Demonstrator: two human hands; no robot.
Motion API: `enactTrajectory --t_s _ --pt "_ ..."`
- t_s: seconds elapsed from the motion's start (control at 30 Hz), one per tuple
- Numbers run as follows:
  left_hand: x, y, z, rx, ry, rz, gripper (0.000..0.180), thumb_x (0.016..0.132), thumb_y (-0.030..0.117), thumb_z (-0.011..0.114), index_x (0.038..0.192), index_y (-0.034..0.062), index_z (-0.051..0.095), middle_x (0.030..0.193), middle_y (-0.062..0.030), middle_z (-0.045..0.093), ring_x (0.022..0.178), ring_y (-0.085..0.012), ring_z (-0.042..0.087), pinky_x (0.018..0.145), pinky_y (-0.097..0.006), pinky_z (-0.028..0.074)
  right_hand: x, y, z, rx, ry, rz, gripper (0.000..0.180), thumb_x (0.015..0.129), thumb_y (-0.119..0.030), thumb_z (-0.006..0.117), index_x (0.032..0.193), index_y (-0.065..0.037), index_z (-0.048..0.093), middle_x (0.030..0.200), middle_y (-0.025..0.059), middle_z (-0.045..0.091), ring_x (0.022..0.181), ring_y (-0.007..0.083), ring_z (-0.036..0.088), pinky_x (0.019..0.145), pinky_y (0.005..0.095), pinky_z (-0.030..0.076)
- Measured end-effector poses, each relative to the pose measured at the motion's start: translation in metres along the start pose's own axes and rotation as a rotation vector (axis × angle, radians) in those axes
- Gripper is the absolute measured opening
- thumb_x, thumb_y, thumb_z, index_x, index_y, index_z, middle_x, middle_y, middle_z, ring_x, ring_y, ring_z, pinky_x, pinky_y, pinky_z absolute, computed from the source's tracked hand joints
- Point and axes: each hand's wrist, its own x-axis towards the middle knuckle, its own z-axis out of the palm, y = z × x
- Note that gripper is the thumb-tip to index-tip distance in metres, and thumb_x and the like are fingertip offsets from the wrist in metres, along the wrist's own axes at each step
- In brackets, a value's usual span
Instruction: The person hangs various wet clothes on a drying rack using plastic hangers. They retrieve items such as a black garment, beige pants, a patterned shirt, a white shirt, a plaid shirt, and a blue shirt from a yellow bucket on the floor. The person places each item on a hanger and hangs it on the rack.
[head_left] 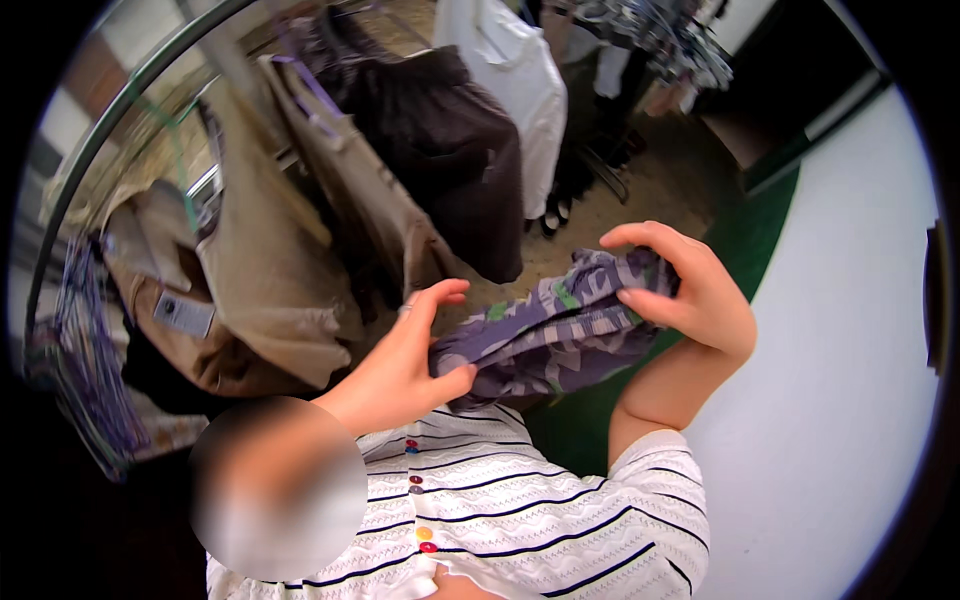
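Note:
A camouflage-patterned garment (560,325) in grey-purple with green patches is stretched between my hands in front of my body. Its upper edge looks gathered, like an elastic waistband; whether it is shorts or trousers does not show. My left hand (410,355) grips its left end, with the thumb on the near side and the fingers partly curled above. At the other end my right hand (695,290) holds the cloth between thumb and fingers, the wrist bent sharply. Part of the cloth's lower side is hidden from view.
A curved metal rail (120,95) runs along the left. Beige garments (265,240), dark brown shorts (440,140) and a white top (515,100) hang nearby. Bundled hangers (85,360) are at far left, more hangers (680,45) at the back. A white wall (820,400) with a green lower band stands right.

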Motion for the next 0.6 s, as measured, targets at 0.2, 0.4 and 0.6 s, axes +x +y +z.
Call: enactTrajectory --t_s 0.2,0.4,0.6 --pt "-0.092 0.066 -0.059 0.519 0.34 -0.025 0.027 0.075 0.002 0.055 0.1 -0.0017 0.063 0.088 -0.0119 0.061 0.078 -0.0237 0.061 0.07 -0.03 0.048 0.066 -0.058 -0.02 -0.213 -0.113 -0.102 0.04 0.069 0.004 0.051 0.108 -0.001 0.059 0.095 0.0143 0.056 0.087 0.0305 0.057 0.081 0.0317 0.046" --pt "-0.172 0.105 -0.098 0.761 0.565 -0.121 0.023 0.072 0.007 0.049 0.086 -0.0061 0.062 0.079 -0.0128 0.062 0.072 -0.02 0.058 0.066 -0.031 0.044 0.113 -0.115 -0.004 -0.415 -0.199 -0.437 0.04 0.062 0.006 0.059 0.101 -0.003 0.063 0.091 0.0083 0.065 0.082 0.0248 0.065 0.067 0.033 0.054" --pt "-0.244 0.112 -0.122 0.651 0.572 -0.331 0.023 0.074 0.004 0.047 0.087 -0.0066 0.063 0.078 -0.0099 0.065 0.068 -0.0161 0.057 0.062 -0.029 0.044 0.173 -0.154 0.053 0.0 -0.698 -0.625 0.036 0.068 0.01 0.052 0.1 -0.001 0.061 0.095 0.0093 0.064 0.074 0.0201 0.065 0.063 0.028 0.054"
